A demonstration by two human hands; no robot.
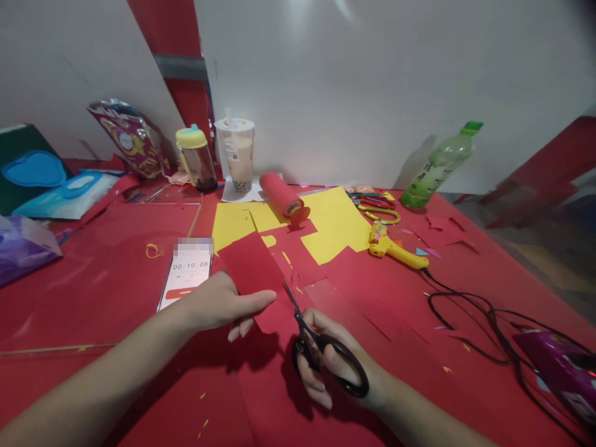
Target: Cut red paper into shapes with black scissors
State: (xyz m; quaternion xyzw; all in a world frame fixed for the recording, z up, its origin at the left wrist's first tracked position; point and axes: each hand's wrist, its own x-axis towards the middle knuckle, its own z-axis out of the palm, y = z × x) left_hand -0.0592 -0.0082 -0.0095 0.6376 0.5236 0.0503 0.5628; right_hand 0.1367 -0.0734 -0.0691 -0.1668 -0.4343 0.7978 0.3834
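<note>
My left hand (233, 305) is closed on a piece of red paper (254, 264), thumb on top and fingers beneath. In my right hand (342, 360) is a pair of black-handled scissors (313, 338), with thumb and fingers through the loops. The blades point up and left, their tips at the right edge of the red paper. Whether the blades are cutting into the paper I cannot tell. Just beyond the paper lie yellow paper sheets (333, 217) with cut-out edges. A red paper-wrapped roll (280, 195) rests on them.
Behind my left hand lies a phone (190, 273) showing a timer. A yellow glue gun (398, 248) with a black cord (484, 304) is at right. A green bottle (440, 167), a milk tea cup (239, 155) and a yellow-lidded bottle (198, 161) stand along the wall.
</note>
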